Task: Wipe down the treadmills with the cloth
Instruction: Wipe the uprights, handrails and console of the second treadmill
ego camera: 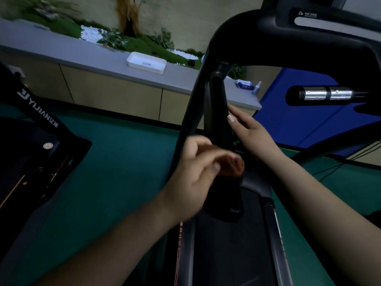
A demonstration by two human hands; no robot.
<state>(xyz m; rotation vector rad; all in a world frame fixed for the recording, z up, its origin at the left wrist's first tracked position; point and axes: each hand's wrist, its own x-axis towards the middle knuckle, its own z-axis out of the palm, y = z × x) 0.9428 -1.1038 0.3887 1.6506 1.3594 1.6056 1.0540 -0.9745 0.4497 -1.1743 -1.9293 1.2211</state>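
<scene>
Black cloth (220, 120) is held stretched lengthwise along the treadmill upright (191, 112) — top pinched by the right hand (249, 129), lower part gripped by the nearer, blurred left hand (198, 172).

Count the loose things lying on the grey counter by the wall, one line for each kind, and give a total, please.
White tray: 1
Pack of wipes: 1
Small spray bottle: 1
Total: 3
All three rest on the grey counter. A small dark thing farther back lies in the plant bed, so it is not counted.
</scene>
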